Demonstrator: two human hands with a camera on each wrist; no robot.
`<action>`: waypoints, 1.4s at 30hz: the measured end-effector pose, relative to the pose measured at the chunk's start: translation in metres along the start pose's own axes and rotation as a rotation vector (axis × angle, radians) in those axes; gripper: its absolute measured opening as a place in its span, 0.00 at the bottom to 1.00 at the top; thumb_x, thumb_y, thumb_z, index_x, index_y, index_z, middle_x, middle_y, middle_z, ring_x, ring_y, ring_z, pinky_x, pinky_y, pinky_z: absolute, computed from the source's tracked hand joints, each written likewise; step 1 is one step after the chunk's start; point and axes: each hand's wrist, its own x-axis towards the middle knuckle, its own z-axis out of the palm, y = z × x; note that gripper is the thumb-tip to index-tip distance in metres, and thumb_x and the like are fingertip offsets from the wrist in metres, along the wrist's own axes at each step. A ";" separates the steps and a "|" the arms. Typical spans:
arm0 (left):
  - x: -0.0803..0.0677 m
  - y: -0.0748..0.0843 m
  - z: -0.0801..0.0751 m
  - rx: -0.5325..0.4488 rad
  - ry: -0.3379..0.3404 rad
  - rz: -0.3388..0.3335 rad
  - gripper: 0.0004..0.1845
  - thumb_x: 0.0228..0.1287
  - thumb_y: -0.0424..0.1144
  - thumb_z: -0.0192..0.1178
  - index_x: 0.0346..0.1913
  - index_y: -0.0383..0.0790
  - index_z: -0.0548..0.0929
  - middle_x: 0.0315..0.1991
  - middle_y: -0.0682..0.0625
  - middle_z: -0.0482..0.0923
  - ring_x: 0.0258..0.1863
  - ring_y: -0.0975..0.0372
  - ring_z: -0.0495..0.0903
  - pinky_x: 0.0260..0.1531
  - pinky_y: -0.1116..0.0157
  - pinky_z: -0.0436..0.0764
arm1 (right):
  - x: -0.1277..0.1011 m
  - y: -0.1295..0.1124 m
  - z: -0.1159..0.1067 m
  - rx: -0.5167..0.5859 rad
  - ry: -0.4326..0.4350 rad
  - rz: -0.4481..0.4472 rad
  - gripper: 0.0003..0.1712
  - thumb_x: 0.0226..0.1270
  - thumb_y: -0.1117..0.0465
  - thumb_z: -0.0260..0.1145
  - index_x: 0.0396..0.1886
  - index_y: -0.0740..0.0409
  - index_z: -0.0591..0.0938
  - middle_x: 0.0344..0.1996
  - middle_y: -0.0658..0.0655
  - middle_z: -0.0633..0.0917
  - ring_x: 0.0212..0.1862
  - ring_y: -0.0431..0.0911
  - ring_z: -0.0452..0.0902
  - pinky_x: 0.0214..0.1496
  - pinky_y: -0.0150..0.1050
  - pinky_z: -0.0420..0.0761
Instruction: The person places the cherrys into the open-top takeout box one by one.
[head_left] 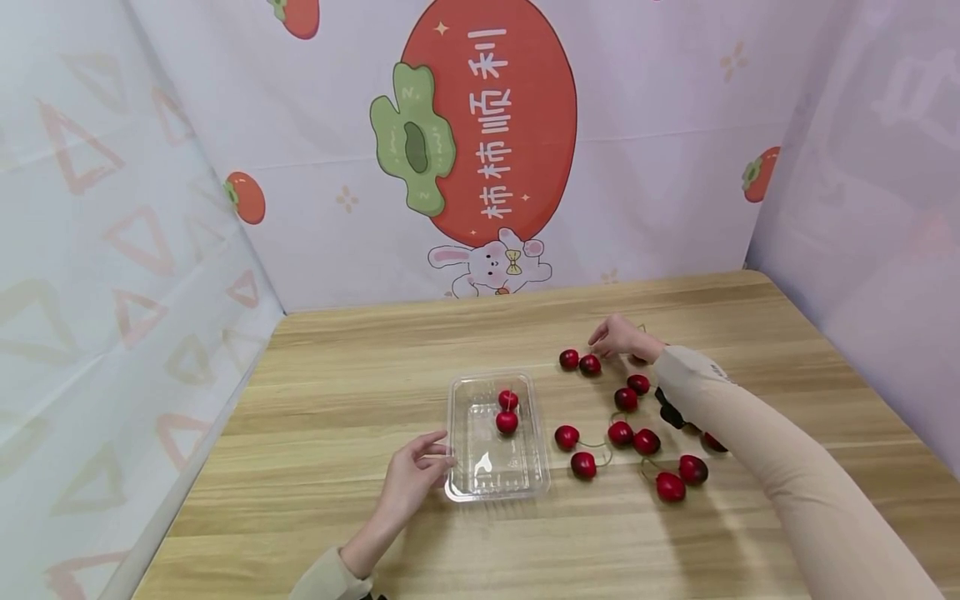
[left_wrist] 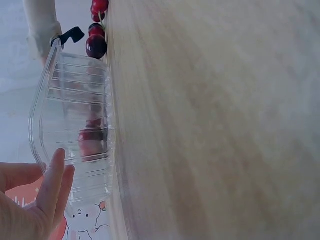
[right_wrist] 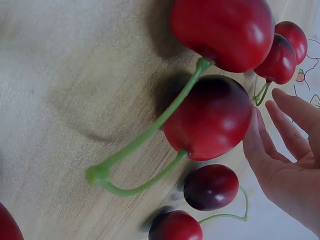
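My left hand [head_left: 418, 475] touches the left side of a clear plastic box [head_left: 457, 400], with its fingers [left_wrist: 52, 187] nearly straight against the wall by the rim. Inside the box lies a pair of red cherries [head_left: 507, 422]. My right hand [head_left: 621, 337] reaches to the back of the table, beside another cherry pair [head_left: 590, 365]. In the right wrist view, its fingertips [right_wrist: 278, 94] are spread right at the green stem [right_wrist: 265, 93] of that pair. Closer to that camera is a dark red pair [right_wrist: 215, 117] joined by a forked stem.
Several more cherry pairs [head_left: 633, 437] lie on the wooden table [head_left: 360, 367] right of the box, some under the right forearm [head_left: 757, 433]. A black strap [head_left: 667, 408] shows at the right wrist. Printed cloth [head_left: 322, 242] stands behind the table and along both sides.
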 end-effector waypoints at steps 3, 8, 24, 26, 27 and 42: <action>0.000 -0.002 -0.001 0.000 0.005 -0.008 0.23 0.52 0.26 0.59 0.53 0.24 0.70 0.38 0.36 0.77 0.33 0.56 0.80 0.27 0.65 0.83 | 0.007 0.014 0.001 -0.016 0.007 -0.013 0.09 0.53 0.62 0.67 0.33 0.63 0.83 0.27 0.59 0.84 0.25 0.45 0.79 0.24 0.35 0.81; 0.000 -0.004 -0.002 0.002 0.008 -0.008 0.23 0.51 0.26 0.59 0.53 0.24 0.70 0.38 0.37 0.77 0.33 0.55 0.80 0.27 0.67 0.83 | 0.021 0.040 0.003 -0.067 0.062 0.019 0.07 0.53 0.65 0.65 0.32 0.62 0.84 0.27 0.57 0.84 0.25 0.45 0.80 0.24 0.35 0.81; -0.001 -0.005 -0.001 -0.009 0.014 -0.014 0.23 0.51 0.26 0.59 0.53 0.24 0.70 0.38 0.37 0.77 0.33 0.55 0.80 0.27 0.67 0.83 | -0.061 -0.112 0.014 -0.053 0.125 0.189 0.15 0.57 0.75 0.54 0.45 0.80 0.74 0.43 0.74 0.77 0.37 0.53 0.78 0.42 0.44 0.80; -0.001 -0.004 -0.001 -0.013 0.015 -0.016 0.23 0.51 0.26 0.59 0.53 0.24 0.70 0.38 0.37 0.77 0.33 0.55 0.80 0.28 0.66 0.83 | -0.060 -0.111 0.014 -0.048 0.127 0.191 0.15 0.57 0.75 0.53 0.44 0.79 0.74 0.43 0.73 0.77 0.36 0.52 0.78 0.42 0.43 0.81; -0.001 -0.004 -0.001 -0.013 0.014 -0.015 0.23 0.51 0.26 0.59 0.53 0.24 0.70 0.38 0.37 0.77 0.33 0.55 0.80 0.28 0.66 0.83 | -0.060 -0.110 0.014 -0.046 0.129 0.193 0.15 0.57 0.75 0.53 0.44 0.79 0.75 0.43 0.73 0.77 0.36 0.50 0.78 0.42 0.43 0.81; -0.001 -0.001 -0.001 -0.020 0.003 -0.002 0.24 0.52 0.26 0.59 0.53 0.23 0.69 0.38 0.34 0.76 0.34 0.53 0.80 0.28 0.65 0.83 | -0.063 -0.118 0.007 0.053 0.113 0.204 0.16 0.60 0.70 0.58 0.44 0.79 0.75 0.37 0.68 0.81 0.33 0.46 0.79 0.45 0.46 0.80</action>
